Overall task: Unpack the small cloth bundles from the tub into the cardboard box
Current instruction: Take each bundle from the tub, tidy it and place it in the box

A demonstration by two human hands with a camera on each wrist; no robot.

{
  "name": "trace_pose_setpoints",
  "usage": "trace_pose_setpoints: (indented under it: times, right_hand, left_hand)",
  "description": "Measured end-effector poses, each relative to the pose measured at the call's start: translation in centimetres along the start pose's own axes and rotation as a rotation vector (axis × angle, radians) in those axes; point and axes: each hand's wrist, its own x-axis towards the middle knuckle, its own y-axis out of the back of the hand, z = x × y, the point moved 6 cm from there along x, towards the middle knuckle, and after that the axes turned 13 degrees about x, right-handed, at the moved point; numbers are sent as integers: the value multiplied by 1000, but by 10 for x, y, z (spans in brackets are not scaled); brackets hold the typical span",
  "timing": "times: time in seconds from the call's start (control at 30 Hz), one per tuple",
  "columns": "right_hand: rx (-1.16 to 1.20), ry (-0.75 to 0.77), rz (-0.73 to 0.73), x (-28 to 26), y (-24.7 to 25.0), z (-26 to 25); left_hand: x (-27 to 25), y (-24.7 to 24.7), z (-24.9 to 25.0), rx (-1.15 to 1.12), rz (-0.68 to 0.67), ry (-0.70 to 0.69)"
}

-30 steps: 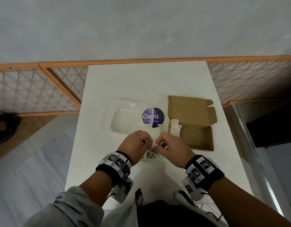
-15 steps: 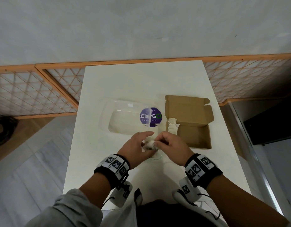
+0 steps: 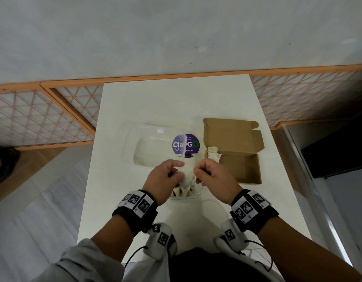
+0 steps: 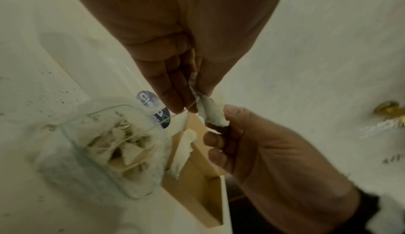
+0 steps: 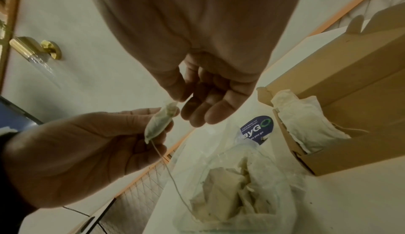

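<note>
A small off-white cloth bundle hangs between both hands just above the clear tub. My left hand grips its side, and my right hand pinches its tip. In the right wrist view the bundle trails a thin string down into the tub, where several more bundles lie. The left wrist view shows the bundle pinched from both ends above the tub. The open cardboard box stands to the right with one bundle at its left end.
The tub's clear lid with a round purple sticker lies behind the tub on the white table. The box's flap stands open at the back. An orange lattice barrier runs behind the table.
The bundle has come up out of the tub and shows more plainly between the hands. Both hands have stayed together over the tub, shifting slightly away from my body.
</note>
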Motion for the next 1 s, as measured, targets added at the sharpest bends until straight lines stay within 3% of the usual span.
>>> trace_pose_setpoints:
  times: [0.4,0.6,0.77,1.0]
  right_hand:
    - [285,11,-33,-22,13,-60]
    - [201,86,-37,-22,11,-70]
    - [271,99,-29,-21,11,-72]
    - [401,97,-40,-24,11,-77]
  left_hand:
    - [-18,27,49,-274,11,-61]
    - [-23,33,58,-352,10,-62]
    - [-28,41,64,-434,24,-56]
    - [-37,51,65,-339,120,-105]
